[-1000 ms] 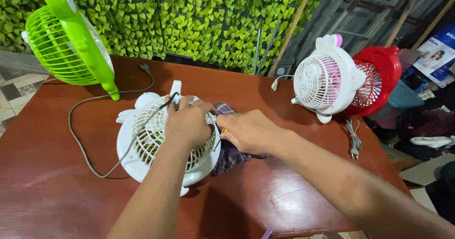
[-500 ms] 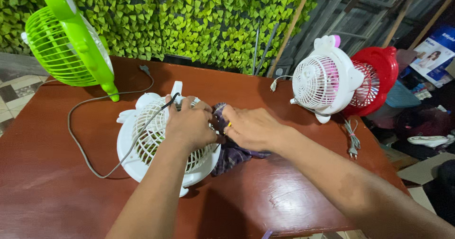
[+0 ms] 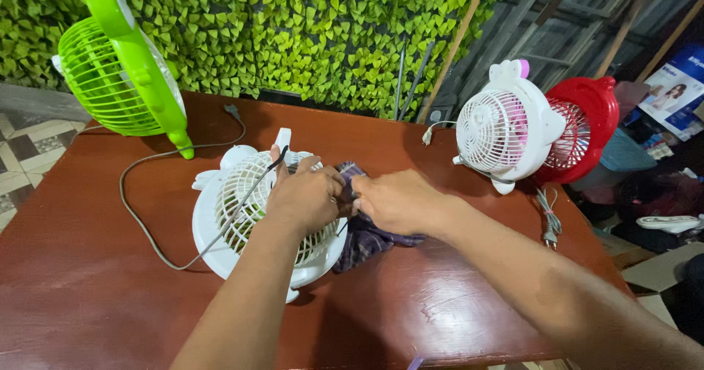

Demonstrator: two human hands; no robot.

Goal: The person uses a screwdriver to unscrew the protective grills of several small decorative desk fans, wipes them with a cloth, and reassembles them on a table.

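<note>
A small white fan (image 3: 235, 216) lies face up on the reddish-brown table (image 3: 88, 297). My left hand (image 3: 306, 194) presses down on its wire grille, fingers curled over it. My right hand (image 3: 396, 201) is closed on a dark checked cloth (image 3: 367, 242) bunched against the fan's right edge, next to my left hand. The fan's grey cord (image 3: 158, 249) loops across the grille and out to the left over the table.
A green fan (image 3: 121, 69) stands at the table's back left. A white and pink fan (image 3: 506, 128) and a red fan (image 3: 583, 124) stand at the back right, with a bundled cord (image 3: 548, 220) near that edge. A leafy green wall (image 3: 308, 33) is behind.
My right hand has moved left with the cloth, closer to my left hand at the fan's rim. The left hand stays on the grille.
</note>
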